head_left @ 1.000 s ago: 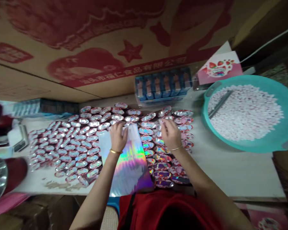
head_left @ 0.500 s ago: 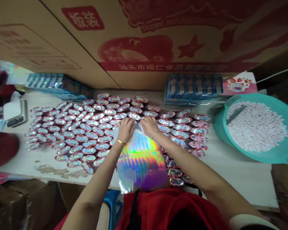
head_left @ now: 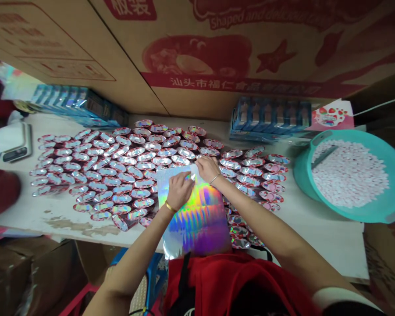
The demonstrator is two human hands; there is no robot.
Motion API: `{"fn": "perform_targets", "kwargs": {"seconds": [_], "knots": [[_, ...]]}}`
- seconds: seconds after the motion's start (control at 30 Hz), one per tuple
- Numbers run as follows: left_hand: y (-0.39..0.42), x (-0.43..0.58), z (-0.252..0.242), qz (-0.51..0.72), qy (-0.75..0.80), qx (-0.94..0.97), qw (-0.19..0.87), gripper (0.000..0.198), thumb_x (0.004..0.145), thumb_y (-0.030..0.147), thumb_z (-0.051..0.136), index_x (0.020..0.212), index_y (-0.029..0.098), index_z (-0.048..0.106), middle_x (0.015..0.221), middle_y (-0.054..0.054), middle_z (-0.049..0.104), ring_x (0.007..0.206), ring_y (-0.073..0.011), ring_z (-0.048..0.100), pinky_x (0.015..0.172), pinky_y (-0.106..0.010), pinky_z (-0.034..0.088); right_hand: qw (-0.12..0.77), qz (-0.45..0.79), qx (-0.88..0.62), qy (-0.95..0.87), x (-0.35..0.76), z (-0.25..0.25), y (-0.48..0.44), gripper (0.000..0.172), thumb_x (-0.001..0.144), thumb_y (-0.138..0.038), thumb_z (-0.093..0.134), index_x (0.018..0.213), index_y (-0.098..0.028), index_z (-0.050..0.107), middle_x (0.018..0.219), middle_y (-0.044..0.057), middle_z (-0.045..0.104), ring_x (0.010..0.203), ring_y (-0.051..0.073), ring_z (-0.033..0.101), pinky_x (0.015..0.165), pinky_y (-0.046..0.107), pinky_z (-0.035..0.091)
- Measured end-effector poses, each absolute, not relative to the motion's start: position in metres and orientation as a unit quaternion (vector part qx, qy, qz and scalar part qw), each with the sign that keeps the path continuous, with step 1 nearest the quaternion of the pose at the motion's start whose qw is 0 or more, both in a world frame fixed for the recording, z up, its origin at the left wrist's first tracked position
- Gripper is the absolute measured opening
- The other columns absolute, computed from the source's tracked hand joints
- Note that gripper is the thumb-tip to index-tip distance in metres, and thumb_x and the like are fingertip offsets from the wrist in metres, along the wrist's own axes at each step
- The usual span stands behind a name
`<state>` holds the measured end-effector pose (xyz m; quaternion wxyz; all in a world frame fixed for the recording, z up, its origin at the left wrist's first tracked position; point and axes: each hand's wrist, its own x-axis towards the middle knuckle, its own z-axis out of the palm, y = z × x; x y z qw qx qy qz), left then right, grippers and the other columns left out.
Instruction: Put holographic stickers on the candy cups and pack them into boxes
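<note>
A shiny rainbow holographic foil sheet [head_left: 197,228] slopes from the tabletop down towards my red clothing; whether it is a single sheet or a flat bag, I cannot tell. My right hand [head_left: 208,169] pinches its top edge, fingers closed. Lower and to the left, my left hand [head_left: 180,191] lies over the upper part of the foil, its fingers curled and pressed together by a pale raised bit near the top edge. What exactly the left fingertips grip is hidden. Around the foil stand many small packets with silvery oval tops and red rims [head_left: 121,187], close together.
A turquoise basin [head_left: 302,175] of small whitish pieces, with a grey scoop [head_left: 325,156] in it, stands at right. Blue boxes [head_left: 271,116] line the back beside large cartons [head_left: 197,57]. A scale [head_left: 17,151] and a red pot [head_left: 2,193] are at left.
My left hand has come down from the foil's top edge towards me. The right hand stays at that edge. The camera view has shifted slightly.
</note>
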<state>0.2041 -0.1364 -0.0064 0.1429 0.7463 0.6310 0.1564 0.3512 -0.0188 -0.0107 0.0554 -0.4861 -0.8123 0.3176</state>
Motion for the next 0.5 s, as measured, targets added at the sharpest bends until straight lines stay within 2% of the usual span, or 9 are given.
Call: {"fn": "perform_targets", "kwargs": {"seconds": [0.1, 0.17, 0.23, 0.33, 0.4, 0.5], "knots": [[-0.154, 0.204, 0.004, 0.246, 0.637, 0.711, 0.165, 0.015, 0.088, 0.030, 0.054, 0.097, 0.020, 0.060, 0.107, -0.013, 0.065, 0.102, -0.0234, 0.058, 0.089, -0.040, 0.043, 0.061, 0.313, -0.490, -0.811, 0.353, -0.013, -0.020, 0.029, 0.099, -0.025, 0.036, 0.091, -0.018, 0.063, 0.102, 0.009, 0.068, 0.099, 0.022, 0.055, 0.081, 0.033, 0.026], [-0.150, 0.202, 0.010, 0.321, 0.660, 0.663, 0.146, 0.022, 0.088, 0.030, 0.054, 0.107, 0.019, 0.056, 0.104, -0.012, 0.063, 0.096, -0.0217, 0.058, 0.083, -0.037, 0.045, 0.065, 0.311, -0.492, -0.811, 0.354, -0.015, -0.021, 0.029, 0.099, -0.025, 0.037, 0.091, -0.018, 0.063, 0.103, 0.009, 0.068, 0.100, 0.022, 0.054, 0.081, 0.034, 0.026], [-0.133, 0.201, 0.012, 0.337, 0.677, 0.644, 0.119, 0.036, 0.089, 0.030, 0.053, 0.122, 0.017, 0.051, 0.109, -0.013, 0.062, 0.095, -0.0218, 0.057, 0.082, -0.036, 0.044, 0.067, 0.310, -0.493, -0.810, 0.355, -0.016, -0.021, 0.029, 0.099, -0.025, 0.037, 0.091, -0.017, 0.063, 0.105, 0.010, 0.068, 0.102, 0.023, 0.054, 0.081, 0.034, 0.026], [-0.100, 0.201, 0.010, 0.222, 0.677, 0.693, 0.111, 0.046, 0.091, 0.028, 0.047, 0.136, 0.016, 0.046, 0.108, -0.014, 0.064, 0.098, -0.0240, 0.057, 0.086, -0.037, 0.041, 0.070, 0.312, -0.492, -0.810, 0.355, -0.017, -0.022, 0.028, 0.099, -0.026, 0.038, 0.091, -0.017, 0.064, 0.105, 0.010, 0.068, 0.103, 0.023, 0.054, 0.081, 0.034, 0.026], [-0.086, 0.202, 0.006, 0.133, 0.668, 0.723, 0.114, 0.046, 0.093, 0.024, 0.042, 0.137, 0.016, 0.048, 0.098, -0.012, 0.067, 0.096, -0.0244, 0.059, 0.085, -0.036, 0.039, 0.072, 0.313, -0.493, -0.809, 0.356, -0.016, -0.022, 0.028, 0.099, -0.025, 0.038, 0.092, -0.017, 0.064, 0.104, 0.010, 0.068, 0.103, 0.023, 0.054, 0.082, 0.034, 0.027], [-0.085, 0.202, 0.000, 0.080, 0.651, 0.745, 0.117, 0.047, 0.094, 0.019, 0.037, 0.139, 0.017, 0.048, 0.092, -0.011, 0.069, 0.092, -0.0221, 0.061, 0.085, -0.035, 0.037, 0.070, 0.317, -0.495, -0.806, 0.356, -0.014, -0.022, 0.027, 0.098, -0.024, 0.038, 0.092, -0.017, 0.064, 0.103, 0.010, 0.068, 0.103, 0.023, 0.053, 0.083, 0.034, 0.027]]}}
